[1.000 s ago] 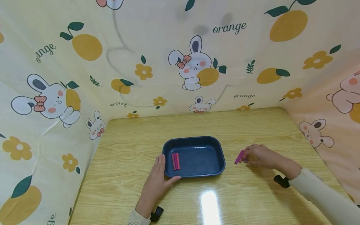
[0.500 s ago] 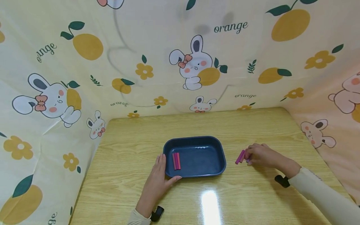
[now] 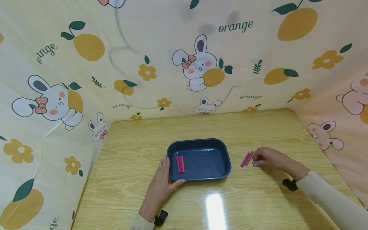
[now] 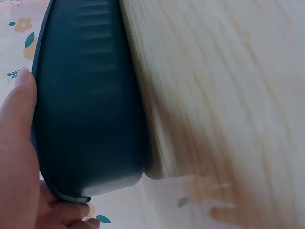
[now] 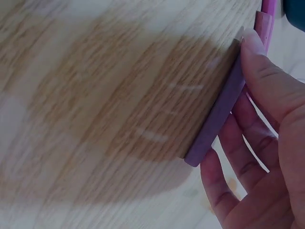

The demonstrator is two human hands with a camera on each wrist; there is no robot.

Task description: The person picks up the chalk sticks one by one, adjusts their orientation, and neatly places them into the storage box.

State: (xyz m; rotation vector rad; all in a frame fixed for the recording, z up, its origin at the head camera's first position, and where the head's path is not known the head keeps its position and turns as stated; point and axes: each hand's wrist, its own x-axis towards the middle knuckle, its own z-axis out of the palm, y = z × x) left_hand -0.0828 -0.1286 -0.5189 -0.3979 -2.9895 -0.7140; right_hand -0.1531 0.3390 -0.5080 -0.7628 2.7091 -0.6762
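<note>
Inside the dark blue tray [image 3: 207, 176], three pink, red and purple sticks [image 3: 180, 164] lie side by side at its left end. My left hand [image 3: 159, 182] rests against that end, fingers along the short side and thumb at the near rim. To the right of the tray, my right hand [image 3: 270, 159] holds a short purple stick [image 5: 214, 117], low over the table, between thumb and fingers. A magenta stick [image 3: 245, 159] and a dull pink stick [image 3: 249, 158] lie on the table just left of these fingertips.
The tray stands on a wood-grain table [image 3: 138, 143]. A cloth [image 3: 161, 28] printed with rabbits and oranges hangs behind it and at both sides. Black camera mounts [image 3: 161, 218] are worn at the wrists.
My right hand has shifted slightly right with the purple stick, coming away from the two sticks on the table and exposing more of the dull pink one. My left hand stays at the tray.
</note>
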